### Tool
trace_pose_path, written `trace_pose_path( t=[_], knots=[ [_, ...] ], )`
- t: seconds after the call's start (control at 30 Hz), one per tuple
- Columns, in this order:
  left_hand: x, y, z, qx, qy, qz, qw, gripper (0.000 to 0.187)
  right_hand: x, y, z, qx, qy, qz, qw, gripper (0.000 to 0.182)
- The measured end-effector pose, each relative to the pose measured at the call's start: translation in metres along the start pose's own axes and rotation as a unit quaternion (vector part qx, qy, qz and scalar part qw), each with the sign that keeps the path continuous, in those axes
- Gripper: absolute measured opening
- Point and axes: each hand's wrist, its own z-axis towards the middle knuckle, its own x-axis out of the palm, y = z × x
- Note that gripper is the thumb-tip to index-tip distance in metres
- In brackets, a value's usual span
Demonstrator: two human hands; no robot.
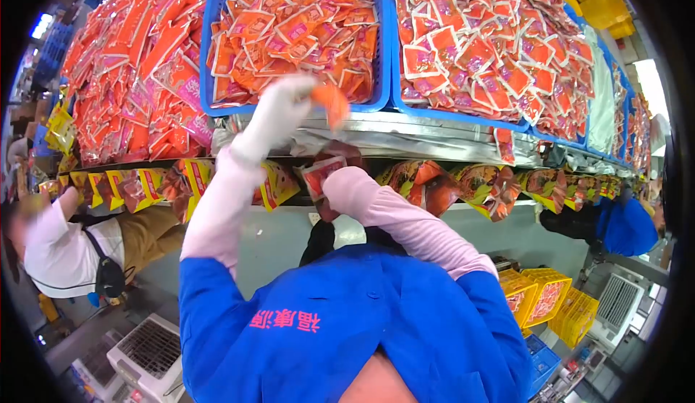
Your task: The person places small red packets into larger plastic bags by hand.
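Observation:
My left hand (281, 106), in a white glove and smeared by motion, is raised at the front edge of the middle blue crate (385, 55). An orange-red sachet (331, 106) hangs blurred from its fingertips. Lower down, my right hand (340, 178) reaches in at the row of hanging bags, its fingers hidden by the pink sleeve and shadow. Right beside it is a red packet (318, 175) with a pale edge. Printed yellow and red bags hang on both sides, one yellow-edged bag (279, 186) to the left and another bag (420, 186) to the right.
Red sachets (137, 63) are heaped at the left, and more sachets (492, 55) fill the right crate. A metal ledge (405, 131) runs below the crates. A person in white (79, 251) stands at left, a blue-clad person (626, 225) at right. Yellow crates (543, 294) stand low at right.

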Motion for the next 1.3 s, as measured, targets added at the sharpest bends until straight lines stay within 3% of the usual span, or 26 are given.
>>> trace_pose_path(
  t=[0.07, 0.13, 0.17, 0.2, 0.23, 0.3, 0.33, 0.4, 0.47, 0.5, 0.57, 0.6, 0.63, 0.67, 0.7, 0.73, 0.77, 0.8, 0.87, 0.97, 1.03, 1.1, 1.17, 1.2, 1.27, 1.3],
  knots=[
    [-0.001, -0.055, -0.057, 0.09, 0.082, -0.02, 0.992, 0.021, -0.006, 0.003, -0.034, -0.018, -0.011, 0.009, 1.0, 0.024],
    [0.027, -0.047, -0.091, 0.092, 0.157, 0.148, 0.972, 0.02, 0.003, -0.004, -0.062, -0.095, -0.109, -0.039, 0.989, 0.021],
    [0.041, -0.042, -0.098, 0.052, 0.223, 0.257, 0.939, 0.02, 0.018, 0.002, -0.047, -0.044, -0.076, -0.103, 0.991, 0.02],
    [0.056, -0.035, -0.102, 0.015, 0.286, 0.361, 0.887, 0.021, 0.016, 0.011, -0.042, -0.048, -0.044, -0.097, 0.993, 0.023],
    [0.071, -0.028, -0.105, -0.001, 0.36, 0.419, 0.833, 0.025, 0.027, 0.016, -0.039, -0.1, -0.143, -0.049, 0.983, 0.02],
    [0.101, -0.015, -0.099, -0.03, 0.508, 0.47, 0.721, 0.032, 0.047, 0.022, -0.024, -0.17, -0.183, -0.034, 0.968, 0.016],
    [0.116, -0.004, -0.099, -0.042, 0.586, 0.464, 0.663, 0.035, 0.049, 0.028, -0.015, -0.189, -0.125, -0.059, 0.972, 0.016],
    [0.179, 0.114, -0.15, -0.02, 0.44, 0.427, 0.79, 0.039, 0.023, 0.031, -0.022, -0.214, -0.08, -0.073, 0.971, 0.017],
    [0.223, 0.196, -0.166, -0.085, 0.541, 0.382, 0.744, 0.043, 0.023, 0.02, -0.011, -0.211, -0.095, -0.063, 0.971, 0.016],
    [0.203, 0.195, -0.181, -0.082, 0.543, 0.383, 0.743, 0.043, 0.015, 0.013, -0.017, -0.206, -0.159, -0.037, 0.965, 0.015],
    [0.133, 0.141, -0.188, -0.241, 0.355, 0.156, 0.889, 0.044, -0.021, -0.009, -0.041, -0.138, -0.269, 0.006, 0.953, 0.011],
    [0.119, 0.048, -0.129, -0.093, 0.515, 0.521, 0.674, 0.032, -0.056, -0.033, -0.071, -0.045, -0.329, 0.062, 0.941, 0.012],
    [0.09, 0.009, -0.115, -0.104, 0.54, 0.479, 0.684, 0.032, -0.06, -0.075, -0.08, -0.008, -0.512, 0.121, 0.851, 0.018],
    [0.065, -0.018, -0.105, -0.115, 0.561, 0.435, 0.695, 0.032, -0.074, -0.114, -0.08, 0.171, -0.492, 0.253, 0.815, 0.029],
    [0.04, -0.044, -0.089, -0.101, 0.505, 0.423, 0.745, 0.025, -0.082, -0.164, -0.067, 0.309, -0.484, 0.189, 0.796, 0.038],
    [0.023, -0.057, -0.073, -0.085, 0.45, 0.409, 0.79, 0.02, -0.069, -0.198, -0.043, 0.33, -0.521, 0.129, 0.776, 0.039],
    [0.018, -0.056, -0.056, -0.057, 0.291, 0.39, 0.872, 0.018, -0.055, -0.231, -0.019, 0.354, -0.554, 0.07, 0.75, 0.04],
    [0.016, -0.05, -0.033, -0.026, 0.122, 0.358, 0.925, 0.017, -0.043, -0.255, -0.001, 0.322, -0.547, 0.088, 0.768, 0.036],
    [0.029, -0.008, 0.031, -0.002, 0.003, 0.325, 0.946, 0.019, -0.036, -0.263, -0.001, 0.329, -0.525, 0.149, 0.771, 0.036],
    [0.07, 0.074, 0.081, -0.07, 0.072, 0.356, 0.929, 0.018, -0.025, -0.265, -0.009, 0.267, -0.54, 0.318, 0.733, 0.033],
    [0.087, 0.116, 0.098, -0.209, 0.15, 0.367, 0.894, 0.028, -0.037, -0.258, -0.008, 0.243, -0.542, 0.36, 0.72, 0.034],
    [0.079, 0.094, 0.09, -0.195, 0.124, 0.363, 0.903, 0.03, -0.027, -0.26, 0.013, 0.319, -0.527, 0.169, 0.77, 0.034],
    [0.05, 0.054, 0.075, -0.158, 0.053, 0.327, 0.93, 0.03, -0.038, -0.249, -0.002, 0.33, -0.534, 0.16, 0.762, 0.033],
    [0.04, 0.054, 0.056, -0.086, -0.018, 0.258, 0.962, 0.029, -0.044, -0.239, -0.019, 0.346, -0.539, 0.153, 0.752, 0.032],
    [0.004, 0.018, 0.01, -0.049, -0.056, 0.089, 0.993, 0.023, -0.06, -0.192, -0.078, 0.224, -0.597, 0.418, 0.648, 0.021],
    [-0.012, -0.001, -0.02, -0.06, -0.034, -0.001, 0.998, 0.02, -0.062, -0.163, -0.099, 0.191, -0.544, 0.434, 0.693, 0.019]
  ],
)
